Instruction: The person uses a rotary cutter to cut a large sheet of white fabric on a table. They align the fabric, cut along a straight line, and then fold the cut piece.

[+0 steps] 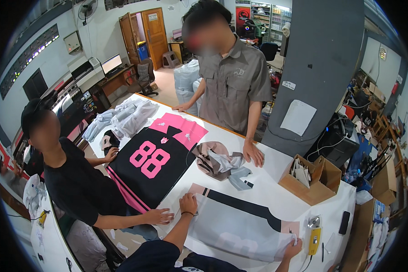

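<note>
A pale grey fabric panel (240, 222) with a black curved strip and pink corner pieces lies before me on the white table. Pink print shows faintly through it. My left hand (188, 204), a dark band on its wrist, has its fingers closed on the panel's left corner. At the lower right corner, my right hand (292, 249) pinches the panel's edge, with the cloth bunched a little at the fingertips. Just right of that hand lies a yellow handheld electric cutter (314, 240) with a round metal head.
Beyond my left hand lies a black and pink jersey panel (156, 156). Fabric scraps (217, 158) are heaped mid-table. A cardboard box (310, 181) and a black phone (344, 222) sit to the right. One person (77, 181) leans in from the left; another (233, 81) stands opposite.
</note>
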`<state>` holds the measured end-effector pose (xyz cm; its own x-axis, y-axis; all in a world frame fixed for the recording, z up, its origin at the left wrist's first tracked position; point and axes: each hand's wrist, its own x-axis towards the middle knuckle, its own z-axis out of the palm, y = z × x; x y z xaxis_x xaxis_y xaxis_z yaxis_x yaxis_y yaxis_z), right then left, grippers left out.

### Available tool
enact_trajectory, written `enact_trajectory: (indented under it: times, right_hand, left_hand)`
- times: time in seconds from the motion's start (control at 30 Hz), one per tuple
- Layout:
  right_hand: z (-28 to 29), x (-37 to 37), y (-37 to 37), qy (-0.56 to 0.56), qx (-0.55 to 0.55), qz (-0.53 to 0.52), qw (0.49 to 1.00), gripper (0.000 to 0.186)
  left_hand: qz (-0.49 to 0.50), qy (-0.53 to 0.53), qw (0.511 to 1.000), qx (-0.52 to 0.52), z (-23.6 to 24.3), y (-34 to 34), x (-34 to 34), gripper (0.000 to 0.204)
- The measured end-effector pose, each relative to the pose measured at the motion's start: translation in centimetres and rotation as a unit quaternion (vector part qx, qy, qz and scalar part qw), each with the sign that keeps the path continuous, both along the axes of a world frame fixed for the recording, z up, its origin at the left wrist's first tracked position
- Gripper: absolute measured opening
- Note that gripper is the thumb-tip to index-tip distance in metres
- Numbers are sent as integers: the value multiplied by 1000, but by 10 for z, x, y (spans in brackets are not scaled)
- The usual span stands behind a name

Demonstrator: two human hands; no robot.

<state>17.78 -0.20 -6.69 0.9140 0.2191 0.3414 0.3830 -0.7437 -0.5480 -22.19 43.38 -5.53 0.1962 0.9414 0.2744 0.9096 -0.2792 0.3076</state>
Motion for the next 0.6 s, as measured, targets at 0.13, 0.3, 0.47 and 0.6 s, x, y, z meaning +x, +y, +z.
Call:
enact_trajectory:
  times: [0.13,0.3,0.47,0.6]
  right_hand:
    - [2,0,-2,0,20,33,999,23]
    - [9,-3,0,17,16,35,999,22]
    - [14,-4,3,26,4,15,1000,23]
    - [11,-3,1,27,13,16,999,24]
  left_hand:
    - [-5,0,1000,11,-1,-1,-3,15]
    - [-3,-5,1000,9,-3,-1,-3,16]
    - [-2,-7,1000,4,-7,1,-2,16]
    - [0,2,1000,0,-10,3,-2,16]
